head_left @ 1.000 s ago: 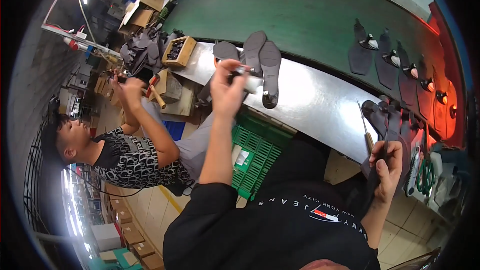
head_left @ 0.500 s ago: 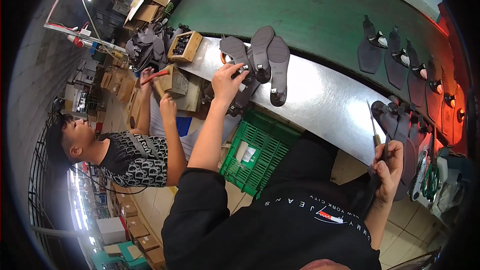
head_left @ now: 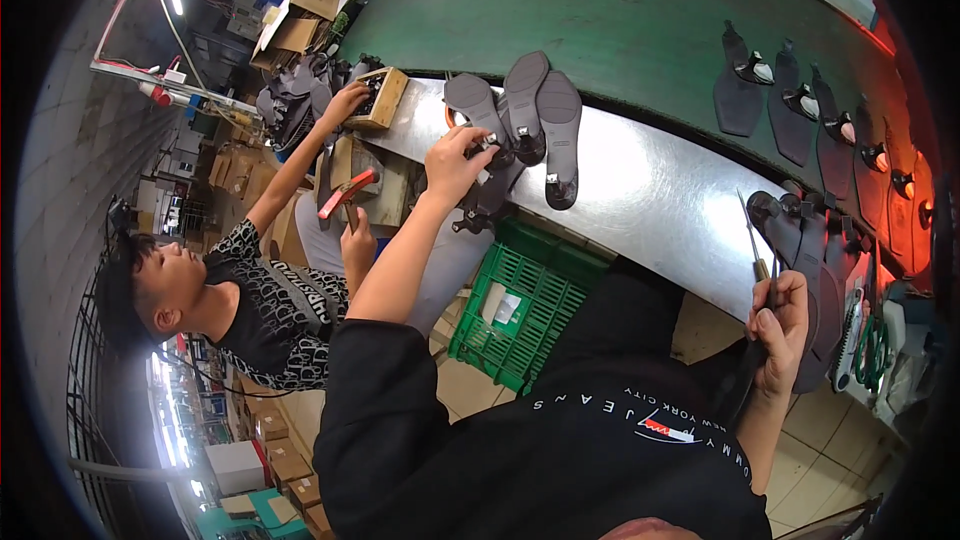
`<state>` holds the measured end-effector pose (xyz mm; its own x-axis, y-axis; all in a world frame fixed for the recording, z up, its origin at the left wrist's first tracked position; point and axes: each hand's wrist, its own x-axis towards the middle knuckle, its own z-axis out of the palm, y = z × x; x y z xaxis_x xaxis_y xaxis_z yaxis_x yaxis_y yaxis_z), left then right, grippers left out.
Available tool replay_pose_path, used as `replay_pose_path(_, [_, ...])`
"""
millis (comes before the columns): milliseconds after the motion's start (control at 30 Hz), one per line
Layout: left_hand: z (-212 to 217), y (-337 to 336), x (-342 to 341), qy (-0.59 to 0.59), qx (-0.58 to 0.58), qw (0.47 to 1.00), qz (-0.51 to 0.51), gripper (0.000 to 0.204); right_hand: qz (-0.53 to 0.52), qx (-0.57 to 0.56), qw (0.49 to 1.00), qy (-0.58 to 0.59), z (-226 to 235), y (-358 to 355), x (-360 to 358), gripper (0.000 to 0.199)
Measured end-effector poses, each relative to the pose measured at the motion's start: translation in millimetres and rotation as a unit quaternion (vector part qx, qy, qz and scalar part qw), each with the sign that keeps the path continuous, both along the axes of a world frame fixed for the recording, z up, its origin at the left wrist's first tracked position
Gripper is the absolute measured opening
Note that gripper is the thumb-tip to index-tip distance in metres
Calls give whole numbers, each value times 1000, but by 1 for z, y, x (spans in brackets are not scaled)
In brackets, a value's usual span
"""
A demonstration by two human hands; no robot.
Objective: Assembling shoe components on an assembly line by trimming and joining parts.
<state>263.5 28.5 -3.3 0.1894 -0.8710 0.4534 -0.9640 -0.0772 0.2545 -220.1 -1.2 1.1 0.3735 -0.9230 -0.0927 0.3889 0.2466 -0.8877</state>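
The fingers of the left hand (head_left: pixel 458 162) are pinched on a grey sandal sole (head_left: pixel 478 110) at the near edge of the steel bench (head_left: pixel 640 190). The right hand (head_left: pixel 782 325) is closed around a slim tool (head_left: pixel 756 245) off the bench's right end. Pickup is judged in hand; lifting the sole clear is called for next. The tool tip is hard to make out.

Colours, mid frame up:
Grey soles (head_left: pixel 520 110) on silver bench (head_left: pixel 650 190); green belt (head_left: pixel 620 20) above, green crate (head_left: pixel 525 300) below, red-handled tool (head_left: pixel 347 195) left.
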Motion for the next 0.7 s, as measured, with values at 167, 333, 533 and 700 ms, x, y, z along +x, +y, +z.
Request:
replay_pose_path(167, [1, -2, -2, 45, -27, 999, -3, 31, 3, 19, 1000, 21, 0, -2, -9, 41])
replay_pose_path(333, [2, -5, 1, -29, -14, 999, -44, 28, -7, 16, 1000, 21, -2, -3, -5, 40])
replay_pose_path(533, [8, -3, 6, -147, 4, 986, -80, 24, 16, 9, 1000, 18, -2, -3, 1, 39])
replay_pose_path(700, [23, 6, -6, -36, -6, 999, -7, 30, 2, 14, 1000, 7, -3, 2, 8, 37])
